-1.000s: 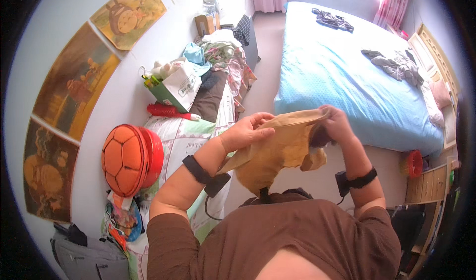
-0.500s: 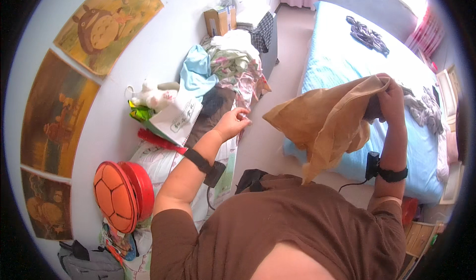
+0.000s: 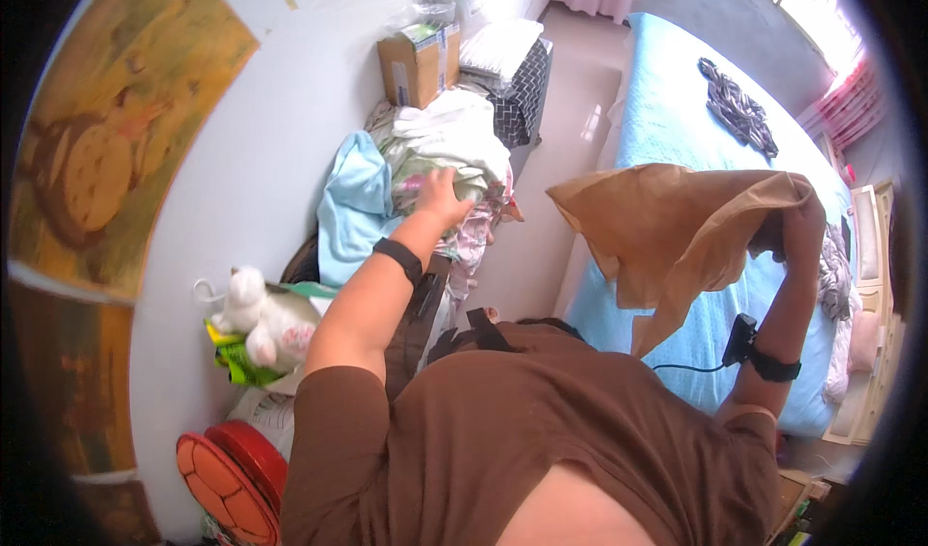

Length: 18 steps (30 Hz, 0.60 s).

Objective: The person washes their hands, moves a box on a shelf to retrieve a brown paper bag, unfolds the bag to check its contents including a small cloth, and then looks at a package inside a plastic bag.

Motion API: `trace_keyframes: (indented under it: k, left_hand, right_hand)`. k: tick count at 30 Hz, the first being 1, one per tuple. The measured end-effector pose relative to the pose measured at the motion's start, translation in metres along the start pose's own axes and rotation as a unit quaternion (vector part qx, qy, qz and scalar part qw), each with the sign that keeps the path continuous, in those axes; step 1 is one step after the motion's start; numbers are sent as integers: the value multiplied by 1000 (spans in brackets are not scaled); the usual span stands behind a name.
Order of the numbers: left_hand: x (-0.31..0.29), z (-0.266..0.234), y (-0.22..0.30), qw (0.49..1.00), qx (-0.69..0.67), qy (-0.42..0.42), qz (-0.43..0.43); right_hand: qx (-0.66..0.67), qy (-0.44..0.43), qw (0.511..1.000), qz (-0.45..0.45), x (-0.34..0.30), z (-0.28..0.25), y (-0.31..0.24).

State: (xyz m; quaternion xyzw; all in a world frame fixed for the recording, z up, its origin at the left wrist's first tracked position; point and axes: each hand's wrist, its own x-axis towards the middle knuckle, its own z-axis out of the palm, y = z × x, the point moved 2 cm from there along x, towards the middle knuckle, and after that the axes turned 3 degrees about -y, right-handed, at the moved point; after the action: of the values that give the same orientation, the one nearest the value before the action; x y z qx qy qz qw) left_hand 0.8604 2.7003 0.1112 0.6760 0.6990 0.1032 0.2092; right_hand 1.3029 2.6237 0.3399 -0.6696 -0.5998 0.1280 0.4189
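Note:
My right hand [image 3: 804,227] is raised over the bed's near side, closed on the gathered top edge of a large tan cloth [image 3: 667,232]. The cloth hangs in folds, and its full shape cannot be made out. Something dark shows between it and my palm. At the pile of clothes [image 3: 454,130] by the wall, my left hand [image 3: 443,198] reaches out with its fingers apart, holding nothing visible. Whether its fingertips touch the fabric is unclear. Beside that hand lies a light blue cloth [image 3: 353,198].
A cardboard box [image 3: 420,66] stands behind the pile. To my right is a bed with a blue cover [image 3: 667,92], bearing a dark striped garment [image 3: 737,106]. A white plush toy [image 3: 266,319] and a red round case [image 3: 232,478] are at lower left.
My left hand has moved forward to the clothes pile, its fingers spreading. The view has shifted forward along the wall. My right hand still holds the tan cloth.

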Motion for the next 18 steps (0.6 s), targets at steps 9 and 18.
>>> trace_keyframes:
  k: [9, 18]
  left_hand:
    - [117, -5, 3, 990, 82, -41, -103]
    - [152, 8, -37, 976, 14, -71, -206]
  right_hand:
    - [-34, -25, 999, -23, 107, 52, 3]
    - [59, -118, 988, -75, 295, 112, 55]
